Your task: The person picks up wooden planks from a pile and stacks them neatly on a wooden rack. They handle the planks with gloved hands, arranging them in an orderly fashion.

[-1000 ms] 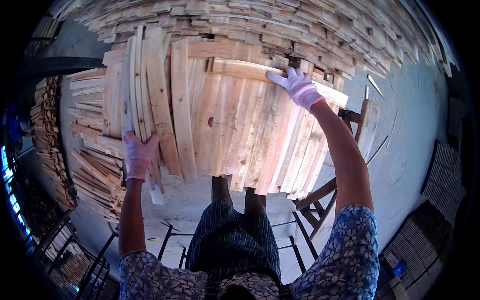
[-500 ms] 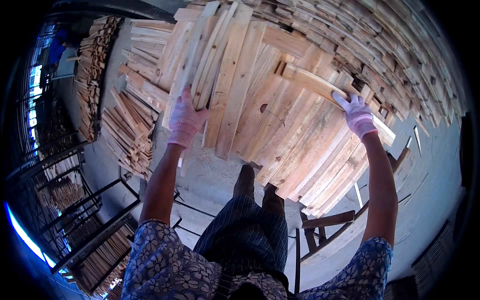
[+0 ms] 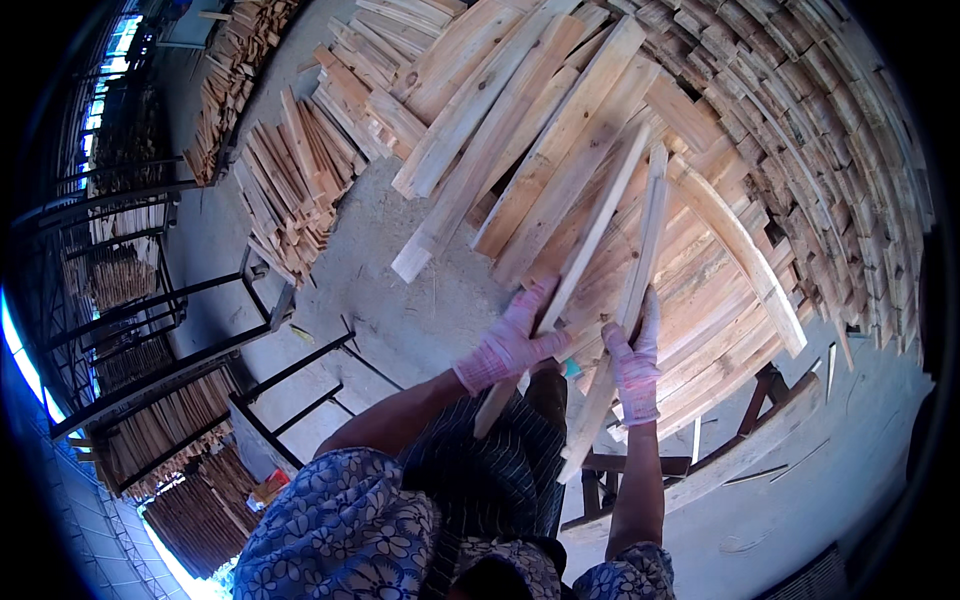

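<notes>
My left hand (image 3: 512, 340), in a pale pink work glove, is closed around a long narrow wooden strip (image 3: 597, 225). The strip slants over the boards, its near end close to my lap. A second wooden strip (image 3: 648, 230) is gripped by my right hand (image 3: 635, 365), gloved the same way, with its lower end pointing toward me. The two strips spread apart near my body and come closer at their far ends. Beneath and beyond them lie flat wooden boards (image 3: 560, 150) side by side. A pale board (image 3: 740, 240) rests across the boards on the right.
A tall stack of lumber (image 3: 810, 150) rises at the far right. Loose pieces of wood (image 3: 300, 185) are heaped on the floor at left. Black metal frames (image 3: 290, 400) stand left of my legs, and a wooden trestle (image 3: 760, 400) stands at right.
Both hands have drawn in toward my body and now hold the two strips upright-slanted before me. The view has shifted left, and the boards at left are spread differently.
</notes>
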